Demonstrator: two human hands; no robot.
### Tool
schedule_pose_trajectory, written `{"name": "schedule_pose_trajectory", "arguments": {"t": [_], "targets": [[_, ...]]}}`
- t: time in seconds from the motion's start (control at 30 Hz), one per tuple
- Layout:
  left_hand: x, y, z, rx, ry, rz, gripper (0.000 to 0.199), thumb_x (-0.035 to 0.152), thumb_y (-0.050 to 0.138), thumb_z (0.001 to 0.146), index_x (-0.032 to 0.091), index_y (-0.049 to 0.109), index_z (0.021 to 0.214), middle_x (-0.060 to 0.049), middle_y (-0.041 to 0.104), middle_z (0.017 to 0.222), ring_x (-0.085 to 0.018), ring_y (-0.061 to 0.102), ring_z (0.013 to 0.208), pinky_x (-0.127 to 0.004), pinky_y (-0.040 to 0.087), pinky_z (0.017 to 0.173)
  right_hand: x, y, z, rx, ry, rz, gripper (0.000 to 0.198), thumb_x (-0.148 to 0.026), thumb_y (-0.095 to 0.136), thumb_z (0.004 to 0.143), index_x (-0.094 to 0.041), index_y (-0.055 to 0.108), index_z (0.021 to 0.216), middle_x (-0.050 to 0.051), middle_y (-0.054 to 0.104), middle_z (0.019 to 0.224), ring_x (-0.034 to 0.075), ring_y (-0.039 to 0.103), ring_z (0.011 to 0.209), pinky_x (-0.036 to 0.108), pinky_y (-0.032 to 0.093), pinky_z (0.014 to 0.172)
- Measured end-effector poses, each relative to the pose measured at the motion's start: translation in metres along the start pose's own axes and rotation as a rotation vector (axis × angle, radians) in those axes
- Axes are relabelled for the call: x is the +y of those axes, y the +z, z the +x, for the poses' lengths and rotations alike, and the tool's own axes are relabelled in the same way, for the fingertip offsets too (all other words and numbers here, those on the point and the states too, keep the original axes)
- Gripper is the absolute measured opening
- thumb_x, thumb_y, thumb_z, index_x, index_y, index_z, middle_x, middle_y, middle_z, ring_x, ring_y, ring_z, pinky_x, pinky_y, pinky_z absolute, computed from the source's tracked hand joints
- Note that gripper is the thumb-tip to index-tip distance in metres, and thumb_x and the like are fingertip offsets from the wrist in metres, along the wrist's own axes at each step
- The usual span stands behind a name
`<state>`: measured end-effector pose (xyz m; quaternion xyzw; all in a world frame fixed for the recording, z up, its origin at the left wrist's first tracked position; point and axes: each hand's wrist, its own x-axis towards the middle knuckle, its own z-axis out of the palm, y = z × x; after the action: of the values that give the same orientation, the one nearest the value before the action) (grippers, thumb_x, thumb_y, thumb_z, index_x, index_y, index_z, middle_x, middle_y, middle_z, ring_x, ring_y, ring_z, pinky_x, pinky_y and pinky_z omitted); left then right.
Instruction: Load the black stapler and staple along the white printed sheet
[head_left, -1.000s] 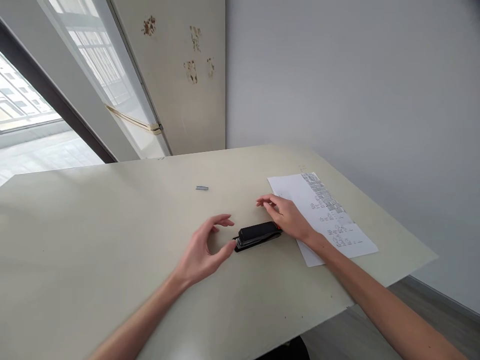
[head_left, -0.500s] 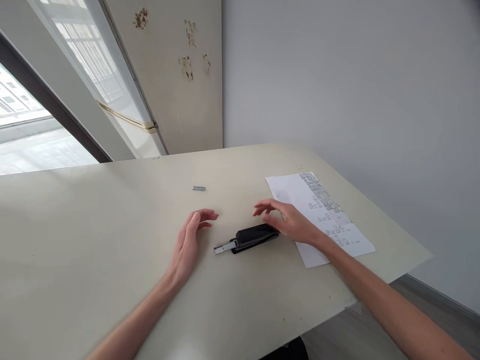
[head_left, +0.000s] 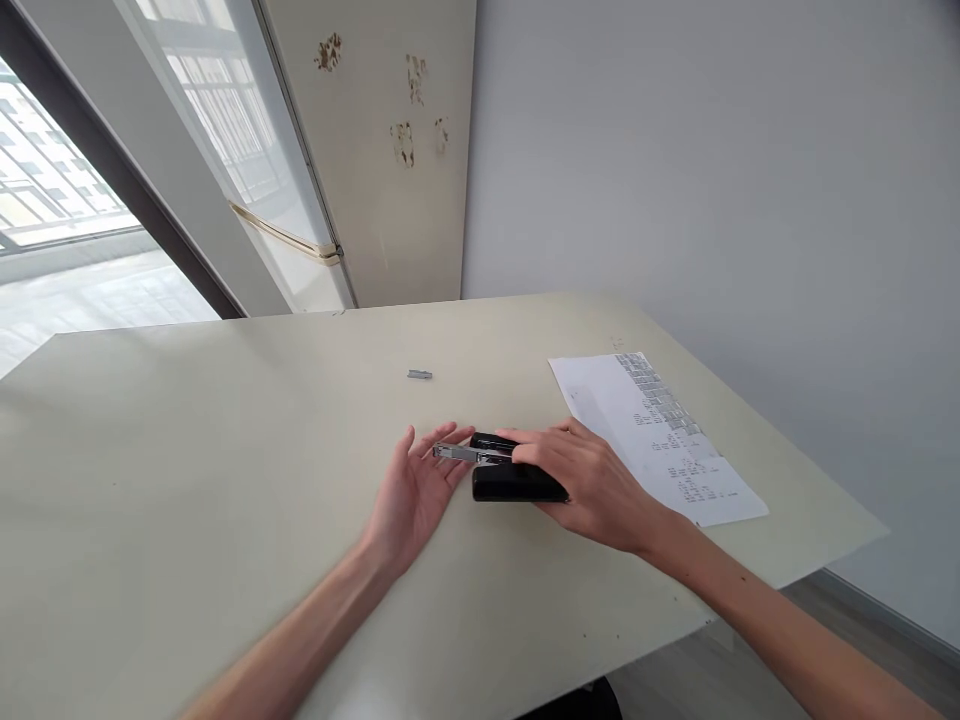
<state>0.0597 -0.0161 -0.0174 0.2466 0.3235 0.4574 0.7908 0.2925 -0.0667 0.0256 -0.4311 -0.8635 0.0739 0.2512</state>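
A black stapler [head_left: 519, 484] is in the grip of my right hand [head_left: 581, 470], which wraps round its right end. The stapler is turned on its side, and its metal staple tray [head_left: 457, 453] sticks out to the left. Palm up, my left hand [head_left: 424, 485] lies open at the stapler's left end, fingers spread behind and under the tray. Whether those fingers touch the stapler I cannot tell. Farther back on the table rests a small grey strip of staples [head_left: 420, 374].
A printed sheet of paper [head_left: 600, 385] lies to the right on the cream table [head_left: 225, 480], partly behind my right hand. Beyond the table's far edge stand a stained fridge [head_left: 390, 220] and a grey wall [head_left: 675, 150]. A window [head_left: 60, 170] is at the left.
My right hand has closed on the stapler and tipped it onto its side. My left hand has turned palm up and moved beside the tray. The view has shifted slightly left.
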Motion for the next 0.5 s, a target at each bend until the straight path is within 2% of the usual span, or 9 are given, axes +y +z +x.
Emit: {"name": "schedule_pose_trajectory", "arguments": {"t": [0.1,0.17,0.3,0.5], "targets": [[0.002,0.004,-0.004,0.027,-0.167,-0.127,0.049,0.048,0.043,0.109,0.011,0.075,0.117,-0.017,0.074,0.129,-0.029,0.069,0.124,-0.042,0.052,0.110,-0.010,0.009,0.007,0.089,-0.121,-0.204,0.032,-0.004,0.056,0.098,-0.022,0.063,0.123,0.013,0.068,0.145,0.024,0.072,0.104,0.043,0.049,0.088],[0.003,0.004,-0.005,0.059,-0.210,-0.202,0.047,0.042,0.042,0.111,0.009,0.076,0.116,-0.016,0.076,0.126,-0.027,0.071,0.118,-0.038,0.055,0.102,-0.013,0.016,0.009,0.136,-0.175,-0.324,0.042,0.001,0.053,0.099,-0.024,0.064,0.130,0.014,0.068,0.144,0.022,0.070,0.104,0.041,0.048,0.087],[0.001,0.003,-0.007,0.087,-0.178,-0.298,0.043,0.033,0.042,0.111,0.010,0.078,0.109,-0.014,0.078,0.122,-0.024,0.074,0.103,-0.035,0.057,0.088,-0.014,0.026,0.009,0.197,-0.260,-0.434,0.051,-0.001,0.058,0.101,-0.031,0.064,0.141,0.011,0.069,0.143,0.019,0.069,0.106,0.038,0.047,0.088],[-0.003,0.003,-0.009,0.071,-0.154,-0.318,0.046,0.030,0.041,0.111,0.010,0.081,0.100,-0.014,0.080,0.113,-0.023,0.075,0.097,-0.033,0.058,0.080,-0.008,0.029,0.004,0.234,-0.325,-0.473,0.056,-0.005,0.067,0.098,-0.033,0.062,0.146,0.012,0.069,0.143,0.021,0.068,0.111,0.039,0.048,0.086]]}}
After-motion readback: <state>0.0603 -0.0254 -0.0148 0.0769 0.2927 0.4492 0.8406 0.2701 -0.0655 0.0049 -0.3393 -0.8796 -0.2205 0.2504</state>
